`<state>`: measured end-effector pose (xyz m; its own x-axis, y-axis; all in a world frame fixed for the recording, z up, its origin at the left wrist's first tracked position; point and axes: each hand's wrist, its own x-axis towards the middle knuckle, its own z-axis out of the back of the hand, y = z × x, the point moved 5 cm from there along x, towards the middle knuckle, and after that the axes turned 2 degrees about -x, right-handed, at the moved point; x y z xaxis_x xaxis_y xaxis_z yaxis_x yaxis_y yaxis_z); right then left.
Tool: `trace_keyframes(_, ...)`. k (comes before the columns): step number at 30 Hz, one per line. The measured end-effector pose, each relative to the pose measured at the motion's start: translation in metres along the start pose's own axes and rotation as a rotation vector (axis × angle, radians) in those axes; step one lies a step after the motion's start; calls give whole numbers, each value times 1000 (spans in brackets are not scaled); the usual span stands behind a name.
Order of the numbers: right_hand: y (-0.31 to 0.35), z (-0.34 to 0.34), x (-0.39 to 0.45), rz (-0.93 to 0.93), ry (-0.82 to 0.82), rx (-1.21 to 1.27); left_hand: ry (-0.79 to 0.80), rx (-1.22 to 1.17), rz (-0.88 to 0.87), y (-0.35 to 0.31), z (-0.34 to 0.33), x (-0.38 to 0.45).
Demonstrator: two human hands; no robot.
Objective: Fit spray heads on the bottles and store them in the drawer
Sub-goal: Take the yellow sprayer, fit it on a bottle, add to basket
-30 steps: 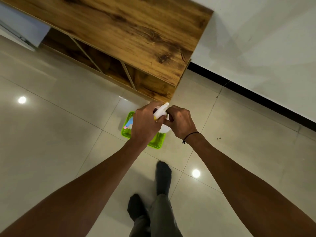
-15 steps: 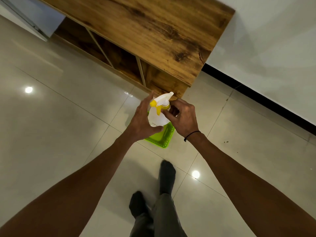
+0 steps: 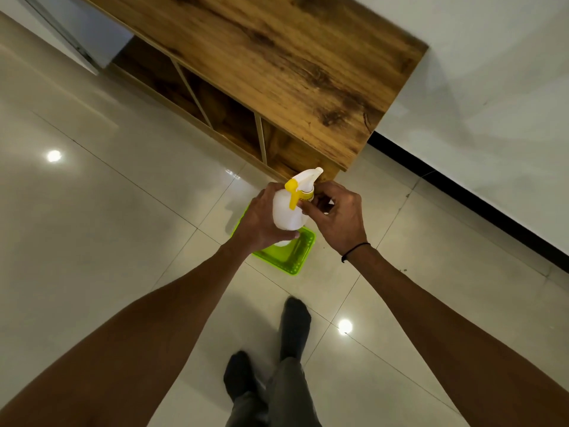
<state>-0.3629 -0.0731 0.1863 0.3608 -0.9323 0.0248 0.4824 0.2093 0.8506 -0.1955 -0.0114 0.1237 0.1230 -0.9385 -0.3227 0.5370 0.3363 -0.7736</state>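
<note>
Step in hand, likely: screwing white spray head with yellow trigger (image 3: 300, 184) onto white plastic bottle (image 3: 288, 212). Best keep bottle steady, turn collar only until snug. Left hand (image 3: 261, 221) wraps closed round bottle body. Right hand (image 3: 337, 218) pinches collar, fingers narrow. Green plastic basket (image 3: 289, 255) on floor beneath hands.

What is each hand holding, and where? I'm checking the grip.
Left hand wraps the white plastic spray bottle's body; right hand pinches the yellow collar under its spray head.
</note>
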Motion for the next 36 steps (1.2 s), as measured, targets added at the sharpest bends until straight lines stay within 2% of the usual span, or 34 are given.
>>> trace_keyframes(4,-1,6,7,-84,120,56,-25,42,12,3,12,-2)
trace_keyframes(7,-2,23,16,-65,56,-6,-12,71,15,6,21,-4)
trace_keyframes(9,4,31,25,25,75,-73,-9,90,32,7,26,-7)
trace_keyframes(13,26,16,33,312,365,-277,-4,148,28,4,29,-8)
trace_keyframes(16,33,1,37,281,490,-306,14,193,19,2,28,-7)
trace_keyframes(20,34,-2,37,261,455,-224,53,149,34,11,33,-3)
trace_keyframes(24,34,-9,21,257,432,-149,206,160,-4,18,42,1)
trace_keyframes(32,38,-14,10,295,469,-113,404,-119,3,31,48,-4)
trace_keyframes(36,41,-14,8,315,465,-126,550,-153,56,39,49,-6)
